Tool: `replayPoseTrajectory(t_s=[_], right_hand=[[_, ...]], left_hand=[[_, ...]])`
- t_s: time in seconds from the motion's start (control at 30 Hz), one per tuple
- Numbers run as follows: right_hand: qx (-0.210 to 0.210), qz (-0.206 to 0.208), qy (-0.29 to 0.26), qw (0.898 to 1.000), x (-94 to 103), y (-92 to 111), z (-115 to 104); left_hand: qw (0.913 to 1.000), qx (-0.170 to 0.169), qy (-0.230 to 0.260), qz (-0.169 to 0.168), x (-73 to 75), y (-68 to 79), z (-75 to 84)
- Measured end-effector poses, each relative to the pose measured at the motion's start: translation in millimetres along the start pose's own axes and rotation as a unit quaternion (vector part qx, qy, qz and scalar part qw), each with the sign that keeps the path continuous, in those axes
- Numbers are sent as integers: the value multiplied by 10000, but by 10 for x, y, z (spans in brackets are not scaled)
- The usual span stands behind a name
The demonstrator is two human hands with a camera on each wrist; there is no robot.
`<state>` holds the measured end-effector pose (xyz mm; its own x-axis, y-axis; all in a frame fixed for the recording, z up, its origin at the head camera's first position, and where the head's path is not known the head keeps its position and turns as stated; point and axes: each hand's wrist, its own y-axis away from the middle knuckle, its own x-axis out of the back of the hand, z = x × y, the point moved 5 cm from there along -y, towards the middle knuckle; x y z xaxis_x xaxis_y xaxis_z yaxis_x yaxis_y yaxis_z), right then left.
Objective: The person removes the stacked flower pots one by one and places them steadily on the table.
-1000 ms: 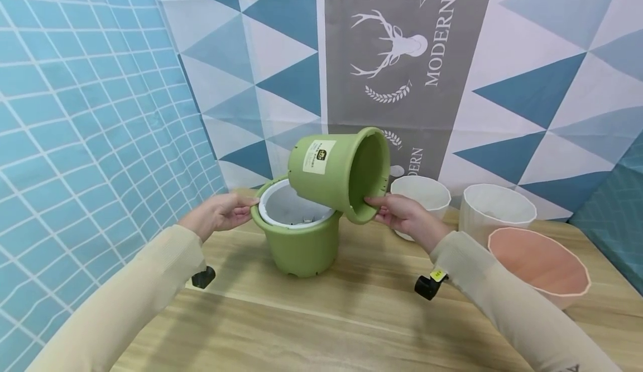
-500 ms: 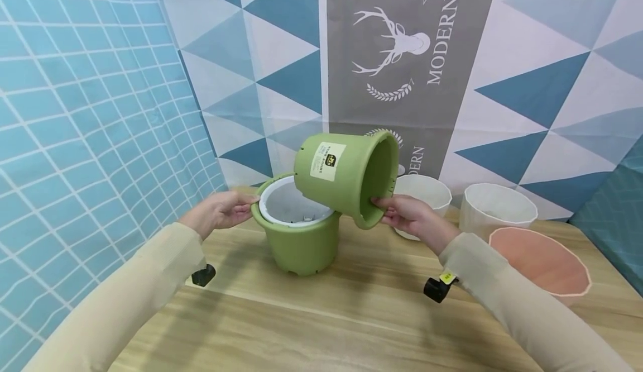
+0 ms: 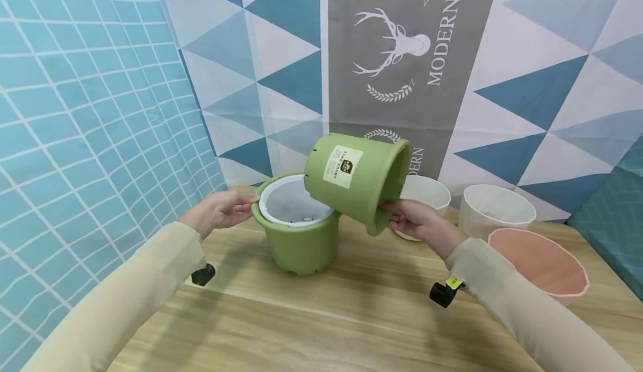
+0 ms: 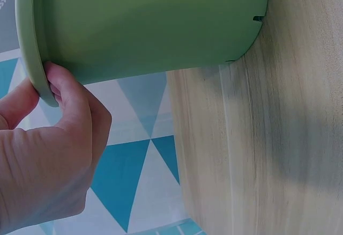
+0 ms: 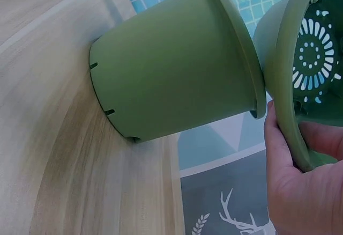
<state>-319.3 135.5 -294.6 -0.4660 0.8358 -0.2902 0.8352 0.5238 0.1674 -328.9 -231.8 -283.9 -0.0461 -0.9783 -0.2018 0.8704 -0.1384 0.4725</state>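
Note:
A green plastic flowerpot stands upright on the table, with a white pot nested inside it. My left hand pinches its rim at the left; in the left wrist view, thumb and fingers clasp the lip of this pot. Tipped on its side above it is a second green flowerpot bearing a pale label. My right hand grips that pot's rim, thumb inside the mouth. Through the right wrist view, slots show in its perforated base, and its side overlaps the standing pot's rim.
Right of my right hand stand a white pot on a saucer, another white pot and a wide salmon-coloured pot. Patterned cloth hangs behind the wooden table, and blue checked cloth hangs at the left.
My right hand has moved right and slightly down with the tilted green flowerpot, whose mouth now faces farther right. The left hand keeps its hold on the standing pot's rim.

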Motion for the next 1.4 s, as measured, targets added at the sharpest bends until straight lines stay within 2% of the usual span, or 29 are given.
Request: replayPoseTrajectory(t_s=[0.4, 0.77, 1.4], right_hand=[[13, -21, 152, 9999, 32, 55, 15], [58, -242, -277, 9993, 80, 63, 52], [140, -159, -502, 9985, 162, 118, 97]], left_hand=[[10000, 12, 85, 33, 5, -8, -4], [10000, -1, 73, 7, -21, 4, -4], [9999, -26, 97, 1, -8, 15, -6]])
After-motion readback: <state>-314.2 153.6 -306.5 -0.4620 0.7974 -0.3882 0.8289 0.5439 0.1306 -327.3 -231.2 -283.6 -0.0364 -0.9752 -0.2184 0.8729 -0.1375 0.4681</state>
